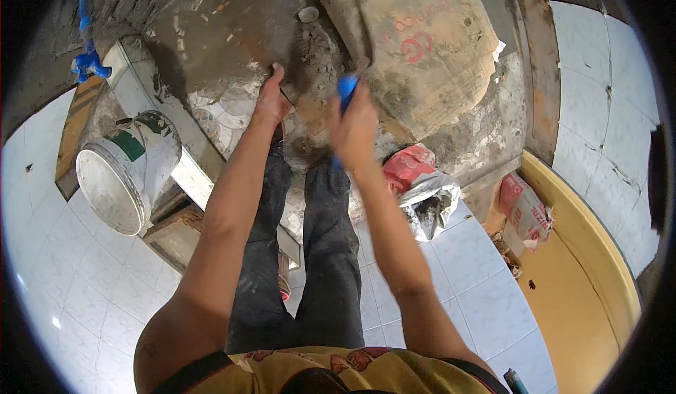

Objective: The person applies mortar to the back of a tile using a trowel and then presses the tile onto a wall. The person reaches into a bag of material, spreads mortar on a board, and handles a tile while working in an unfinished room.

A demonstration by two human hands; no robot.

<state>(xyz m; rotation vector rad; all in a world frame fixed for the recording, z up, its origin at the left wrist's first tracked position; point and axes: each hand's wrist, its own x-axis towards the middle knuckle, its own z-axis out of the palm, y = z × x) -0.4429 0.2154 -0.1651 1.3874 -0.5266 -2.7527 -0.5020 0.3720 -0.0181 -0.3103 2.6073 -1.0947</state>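
My right hand, smeared by motion, is closed round a blue-handled tool. Blue shows above the fist and again below it; the kind of tool does not show. To its left, my left hand is low over the dirty, cement-smeared surface, its thumb pointing away from me. The other fingers are mostly hidden, so whether they hold anything cannot be seen. Grey rubble lies just beyond and between the hands. A flattened brown paper sack covers the surface to the right.
A white bucket lies tipped at the left, below a blue tap. A crumpled red-and-white bag sits by the near right edge. Another red-and-white bag stands farther right, beside a yellow wall. Pale tiles cover the floor.
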